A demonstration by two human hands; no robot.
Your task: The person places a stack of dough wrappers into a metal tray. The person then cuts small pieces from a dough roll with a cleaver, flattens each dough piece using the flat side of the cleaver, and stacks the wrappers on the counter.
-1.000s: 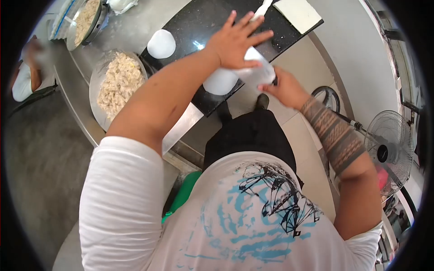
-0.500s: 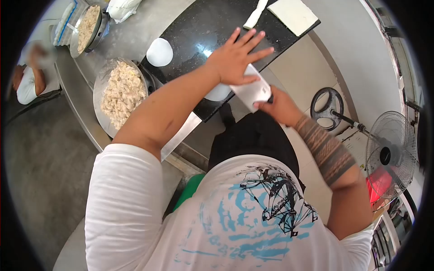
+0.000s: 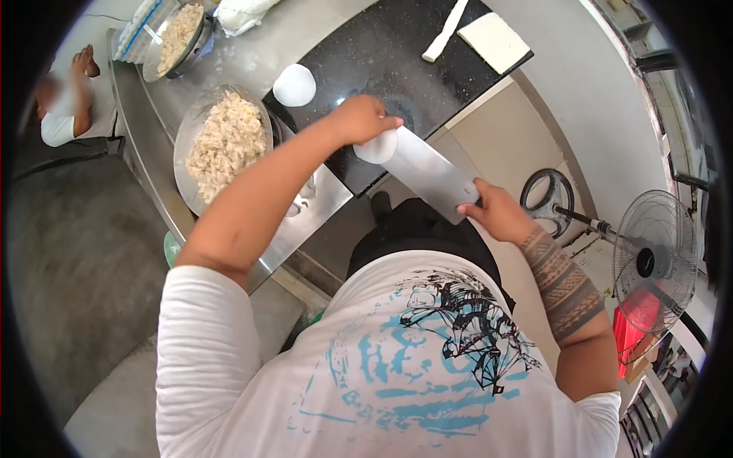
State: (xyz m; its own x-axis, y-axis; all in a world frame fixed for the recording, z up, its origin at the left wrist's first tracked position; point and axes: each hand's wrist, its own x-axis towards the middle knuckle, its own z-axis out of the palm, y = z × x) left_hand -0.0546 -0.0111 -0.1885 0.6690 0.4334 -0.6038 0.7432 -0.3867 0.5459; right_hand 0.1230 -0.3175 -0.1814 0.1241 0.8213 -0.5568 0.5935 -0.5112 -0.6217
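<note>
My left hand (image 3: pixel 362 120) is closed, its thumb and fingers pinching the edge of a thin round dough wrapper (image 3: pixel 374 148). The wrapper lies against the end of a broad metal cleaver (image 3: pixel 429 172). At the other end of the blade, my right hand (image 3: pixel 498 211) grips the cleaver by its dark handle, mostly hidden. Beneath is the black stone board (image 3: pixel 359 65). Another round dough wrapper (image 3: pixel 295 85) lies at its left edge. A dough rope (image 3: pixel 445 32) and a pale flat block (image 3: pixel 495 42) rest towards the far right.
A large bowl of chunky pale filling (image 3: pixel 229 145) stands left of the board on the steel counter (image 3: pixel 309 217). Behind it is a smaller bowl of filling (image 3: pixel 180 38). A standing fan (image 3: pixel 655 261) and a black handwheel (image 3: pixel 547 202) are at right. Another person (image 3: pixel 72 103) sits far left.
My left hand has gone from spread flat over the blade to pinching the wrapper's edge. The cleaver now shows more of its face, and the right hand has shifted slightly right and down.
</note>
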